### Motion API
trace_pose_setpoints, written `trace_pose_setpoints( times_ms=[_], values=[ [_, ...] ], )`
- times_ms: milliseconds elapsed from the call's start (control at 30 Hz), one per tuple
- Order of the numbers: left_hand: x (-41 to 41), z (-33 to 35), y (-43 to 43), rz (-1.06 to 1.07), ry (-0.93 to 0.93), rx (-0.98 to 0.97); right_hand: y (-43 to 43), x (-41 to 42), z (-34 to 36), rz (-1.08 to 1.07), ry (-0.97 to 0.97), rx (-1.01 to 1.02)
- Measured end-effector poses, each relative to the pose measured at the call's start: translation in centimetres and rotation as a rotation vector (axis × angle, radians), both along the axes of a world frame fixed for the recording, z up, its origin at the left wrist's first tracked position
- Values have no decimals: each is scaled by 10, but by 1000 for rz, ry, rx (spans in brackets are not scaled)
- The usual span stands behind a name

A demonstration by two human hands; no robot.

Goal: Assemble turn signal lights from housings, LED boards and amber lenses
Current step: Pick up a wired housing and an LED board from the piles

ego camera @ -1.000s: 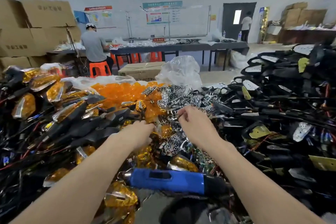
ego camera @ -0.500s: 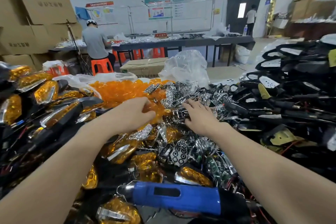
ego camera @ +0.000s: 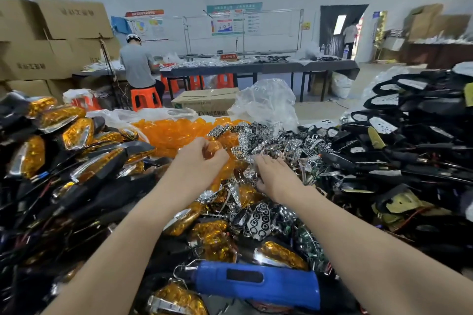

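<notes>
- Gripping an amber lens (ego camera: 213, 147), the left hand (ego camera: 198, 163) is curling fingers and thumb round it, just over the near edge of the heap of loose amber lenses (ego camera: 176, 133).
- That lens is showing as glossy translucent orange. Fingers are hiding most of it, so its long axis cannot be told; its bare end is facing far-right.
- Just right, the right hand (ego camera: 277, 178) is lying palm-down, fingers straight, on the silver reflector pieces (ego camera: 268, 140).
- At left finished lights (ego camera: 76, 133) are piling up, at right black housings (ego camera: 409, 120).
</notes>
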State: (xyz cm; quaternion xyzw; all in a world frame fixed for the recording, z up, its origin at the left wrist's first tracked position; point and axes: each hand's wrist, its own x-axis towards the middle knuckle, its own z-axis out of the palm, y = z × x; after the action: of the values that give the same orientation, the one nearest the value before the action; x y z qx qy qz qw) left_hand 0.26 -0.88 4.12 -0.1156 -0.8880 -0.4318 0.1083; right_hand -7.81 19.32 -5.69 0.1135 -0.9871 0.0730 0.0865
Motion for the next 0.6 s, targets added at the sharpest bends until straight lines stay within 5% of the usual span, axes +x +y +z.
trace_pose_setpoints(
  times_ms=[300,500,600],
  values=[
    [12,-16,-18,54,-125,157,-10,15,14,43,80,234],
    [9,-43,1,121,-226,-731,5,43,15,78,116,131],
    [7,-48,13,202,-144,-952,13,61,24,60,96,-3]
  ],
)
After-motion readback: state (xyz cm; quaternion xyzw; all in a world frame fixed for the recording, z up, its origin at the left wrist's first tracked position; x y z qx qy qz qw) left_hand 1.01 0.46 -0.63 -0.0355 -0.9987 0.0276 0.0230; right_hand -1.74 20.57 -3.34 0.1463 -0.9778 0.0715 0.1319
